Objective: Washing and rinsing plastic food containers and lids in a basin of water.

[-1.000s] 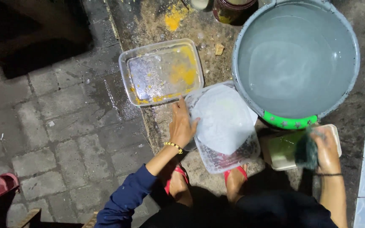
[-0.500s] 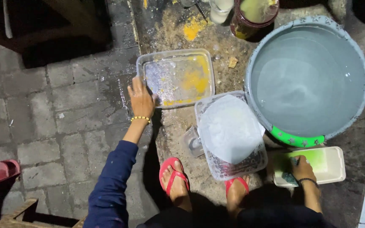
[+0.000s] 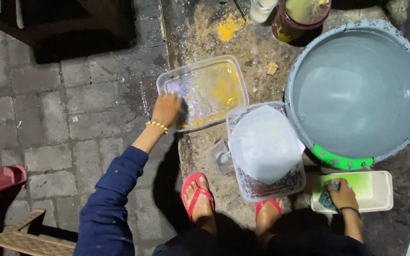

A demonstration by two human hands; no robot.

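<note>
The left hand (image 3: 166, 109) grips the near edge of a clear plastic tray (image 3: 204, 91) smeared with yellow, which sits on the wet ground. The right hand (image 3: 341, 195) is closed on a green sponge (image 3: 327, 199) inside a small white tub (image 3: 373, 191). Between the hands stands a clear container of foamy water (image 3: 265, 149), touching a big grey basin (image 3: 359, 90) filled with water

Single head-worn view, steeply downward from above, fairly near, over water basin (image 3: 357, 90) and paved ground (image 3: 62, 118).
</note>
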